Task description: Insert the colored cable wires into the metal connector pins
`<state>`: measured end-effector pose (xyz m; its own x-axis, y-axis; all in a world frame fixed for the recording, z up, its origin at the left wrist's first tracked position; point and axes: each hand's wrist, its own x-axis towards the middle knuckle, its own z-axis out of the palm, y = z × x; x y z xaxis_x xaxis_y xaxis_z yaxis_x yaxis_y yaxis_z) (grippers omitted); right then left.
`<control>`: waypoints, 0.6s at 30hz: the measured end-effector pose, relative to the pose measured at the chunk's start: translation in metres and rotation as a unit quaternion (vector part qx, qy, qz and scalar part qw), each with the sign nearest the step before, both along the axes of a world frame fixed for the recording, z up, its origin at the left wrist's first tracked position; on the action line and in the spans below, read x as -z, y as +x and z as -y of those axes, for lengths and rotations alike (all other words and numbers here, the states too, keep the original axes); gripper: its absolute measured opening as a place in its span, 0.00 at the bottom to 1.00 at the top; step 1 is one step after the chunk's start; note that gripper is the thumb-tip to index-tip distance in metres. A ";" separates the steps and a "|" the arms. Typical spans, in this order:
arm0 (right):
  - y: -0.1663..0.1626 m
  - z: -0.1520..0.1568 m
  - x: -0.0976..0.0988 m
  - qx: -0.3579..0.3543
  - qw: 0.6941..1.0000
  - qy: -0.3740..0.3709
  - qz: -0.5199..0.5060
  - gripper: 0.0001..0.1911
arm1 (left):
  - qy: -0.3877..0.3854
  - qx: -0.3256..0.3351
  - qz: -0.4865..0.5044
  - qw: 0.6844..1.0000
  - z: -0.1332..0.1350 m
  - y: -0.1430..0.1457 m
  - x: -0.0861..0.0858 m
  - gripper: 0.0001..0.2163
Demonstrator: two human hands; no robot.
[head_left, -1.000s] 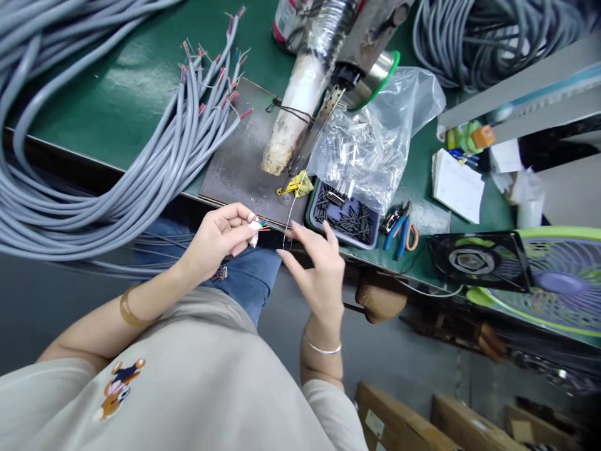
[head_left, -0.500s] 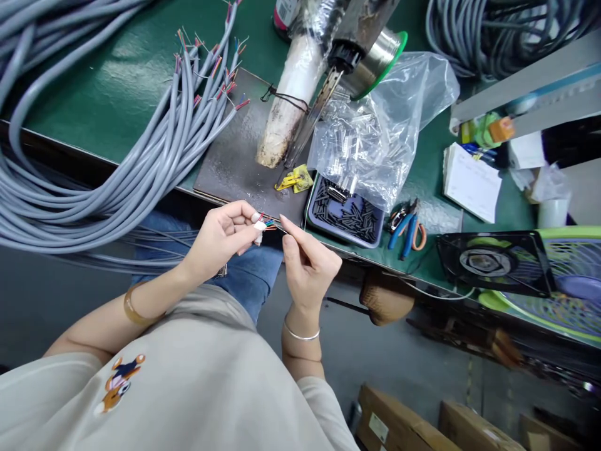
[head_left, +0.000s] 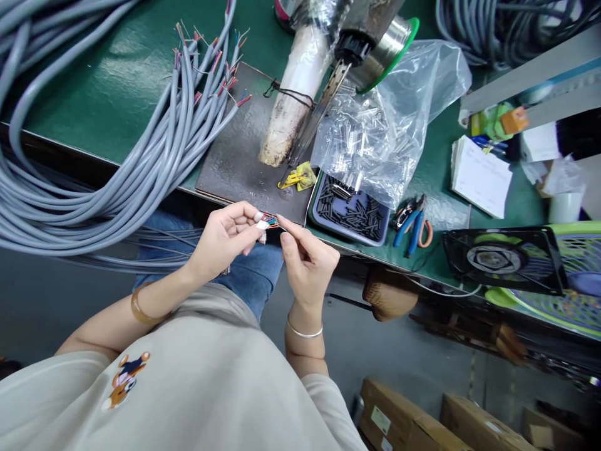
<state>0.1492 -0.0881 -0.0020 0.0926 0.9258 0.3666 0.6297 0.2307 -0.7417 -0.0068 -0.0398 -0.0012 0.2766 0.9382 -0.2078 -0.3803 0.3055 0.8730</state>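
Note:
My left hand (head_left: pixel 230 237) is closed in a pinch around a bundle of thin coloured wires (head_left: pixel 269 220), held just past the bench's front edge. White wrapping covers its thumb and fingertips. Red, blue, green and orange strands stick out to the right. My right hand (head_left: pixel 308 254) meets their ends, its index finger and thumb closed on the wire tips; the exact hold is too small to make out. Left of the hands, a thick sheaf of grey cables (head_left: pixel 164 156) lies over the bench edge, with stripped coloured ends on a dark plate (head_left: pixel 225 153).
Above the plate hangs a soldering iron (head_left: pixel 323 100) beside a white wrapped tube (head_left: pixel 293 94). A solder spool (head_left: pixel 389 53), plastic bag of metal parts (head_left: pixel 375 131), bin of black sleeves (head_left: pixel 347 216), cutters (head_left: pixel 413 228) and black fan (head_left: pixel 504 258) stand rightward.
The view has shifted slightly. My right hand's fingertips have come a little closer to my left hand at the wires, while the left keeps its pinch.

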 end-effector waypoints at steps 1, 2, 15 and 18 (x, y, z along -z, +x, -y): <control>0.000 0.000 0.000 -0.002 1.000 0.000 -0.002 0.13 | 0.001 0.000 0.000 1.000 0.000 0.000 0.000 0.09; 0.000 0.000 0.000 -0.003 1.000 -0.001 -0.003 0.13 | 0.000 -0.001 -0.002 1.000 0.000 0.000 0.001 0.09; -0.003 -0.001 -0.001 0.041 0.996 -0.011 -0.082 0.12 | 0.032 -0.019 -0.038 0.999 0.001 -0.001 -0.003 0.08; -0.004 -0.002 -0.002 0.037 0.994 -0.026 -0.097 0.11 | 0.026 -0.016 -0.042 0.999 0.001 -0.002 -0.004 0.08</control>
<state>0.1457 -0.0856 -0.0002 0.2246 0.9310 0.2879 0.4876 0.1484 -0.8603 -0.0087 -0.0410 0.0024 0.2298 0.9567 -0.1789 -0.3145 0.2469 0.9166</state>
